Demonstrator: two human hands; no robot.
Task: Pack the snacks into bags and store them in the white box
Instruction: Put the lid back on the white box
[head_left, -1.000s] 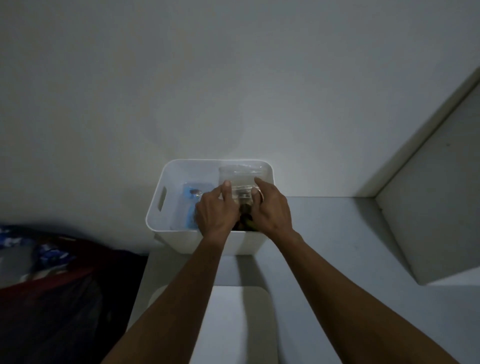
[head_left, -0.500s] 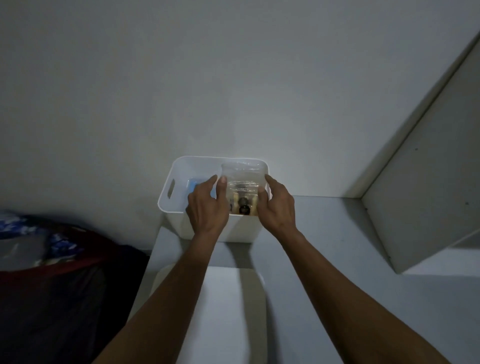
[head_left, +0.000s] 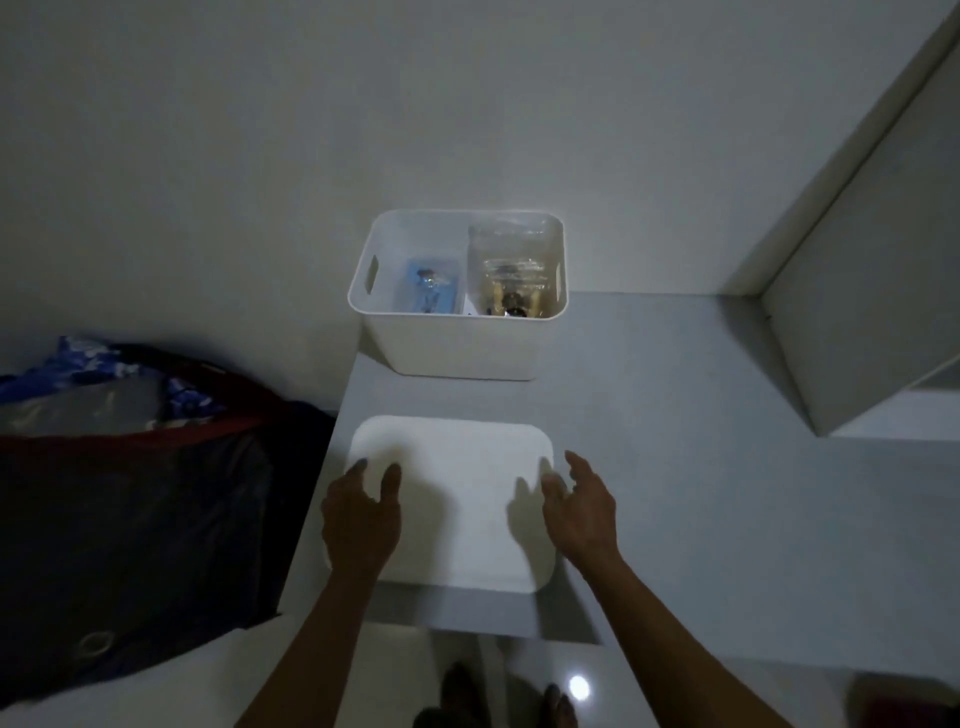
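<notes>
The white box stands at the back of the grey table against the wall. Inside it, a clear bag of brown snacks stands upright on the right and a bag with blue snack packets lies on the left. Nearer me a flat white lid lies on the table. My left hand hovers over the lid's left edge and my right hand over its right edge, fingers spread, holding nothing.
The grey table extends right; its left edge runs beside a dark bag with red trim holding blue packets. A white cabinet juts in at the right. My feet show on the glossy floor below.
Both hands let go of the clear snack bag in the box and drew back toward me, down to the white lid. The bag stays upright in the box.
</notes>
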